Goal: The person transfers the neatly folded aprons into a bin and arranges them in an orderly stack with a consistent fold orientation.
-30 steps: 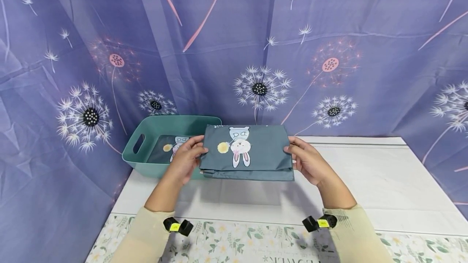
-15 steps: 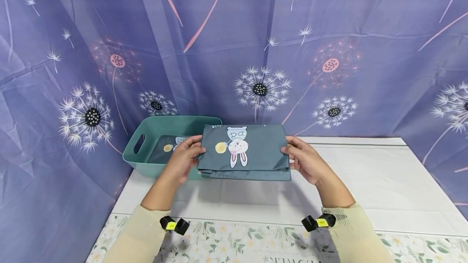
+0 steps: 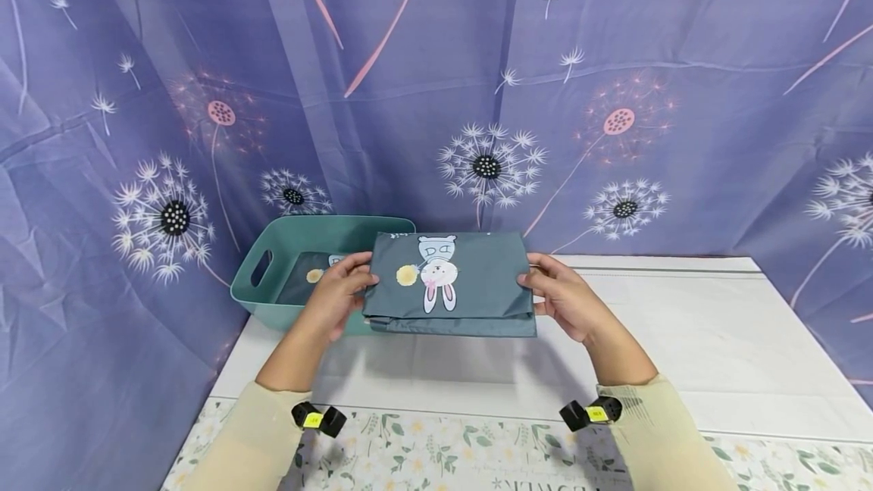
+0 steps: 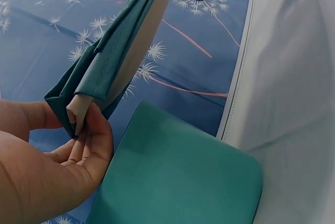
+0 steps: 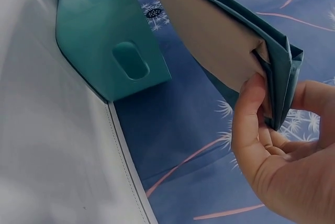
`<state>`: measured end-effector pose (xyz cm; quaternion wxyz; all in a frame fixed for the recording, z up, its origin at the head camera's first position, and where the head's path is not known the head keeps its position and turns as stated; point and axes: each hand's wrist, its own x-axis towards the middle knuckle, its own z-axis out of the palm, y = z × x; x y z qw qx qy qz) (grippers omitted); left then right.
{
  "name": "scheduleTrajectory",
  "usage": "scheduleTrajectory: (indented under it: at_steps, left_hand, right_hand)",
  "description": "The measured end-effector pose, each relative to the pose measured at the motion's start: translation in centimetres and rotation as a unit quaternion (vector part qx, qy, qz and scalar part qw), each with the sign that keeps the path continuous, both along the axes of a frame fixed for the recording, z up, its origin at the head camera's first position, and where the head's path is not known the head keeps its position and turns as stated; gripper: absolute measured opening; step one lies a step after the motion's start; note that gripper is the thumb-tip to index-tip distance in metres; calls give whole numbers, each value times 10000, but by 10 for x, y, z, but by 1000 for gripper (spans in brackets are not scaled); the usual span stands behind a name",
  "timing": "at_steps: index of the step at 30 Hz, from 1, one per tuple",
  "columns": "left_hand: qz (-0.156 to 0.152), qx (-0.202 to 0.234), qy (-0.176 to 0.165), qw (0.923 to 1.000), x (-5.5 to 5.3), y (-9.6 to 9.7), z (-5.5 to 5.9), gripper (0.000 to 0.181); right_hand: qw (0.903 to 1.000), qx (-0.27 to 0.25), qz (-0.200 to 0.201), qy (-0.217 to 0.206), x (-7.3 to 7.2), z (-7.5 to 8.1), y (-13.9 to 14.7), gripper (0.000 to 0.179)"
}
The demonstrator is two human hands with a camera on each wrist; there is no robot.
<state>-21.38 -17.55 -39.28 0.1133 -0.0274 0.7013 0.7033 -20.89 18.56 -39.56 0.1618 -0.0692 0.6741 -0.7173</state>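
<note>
A folded dark teal cloth with a printed rabbit, upside down in the head view, is held level above the table by both hands. My left hand pinches its left end, thumb on top and fingers beneath. The right hand grips the opposite end in the same way. Both wrist views show layered folds and a pale underside on the cloth. Behind the left hand stands a green bin, and another dark cloth with a similar print lies inside it, partly hidden by that hand.
The white table cover stretches off to the right, with a floral strip along the front. A purple dandelion-print curtain hangs behind and at the left. The bin's oval handle hole shows in the right wrist view.
Both hands have shifted slightly left with the folded cloth, which now covers more of the view of the bin. Their hold looks the same.
</note>
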Motion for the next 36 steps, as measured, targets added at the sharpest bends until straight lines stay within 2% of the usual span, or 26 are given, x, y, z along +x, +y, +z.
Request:
scheduleTrajectory:
  at_steps: [22, 36]
  left_hand:
    - [-48, -553, -4, 9985, 0, -16, 7, 57]
    - [-63, -728, 42, 9973, 3, -28, 9, 56]
  right_hand:
    - [9980, 617, 93, 88, -2, 5, -14, 53]
    - [9977, 657, 117, 104, -2, 8, -26, 55]
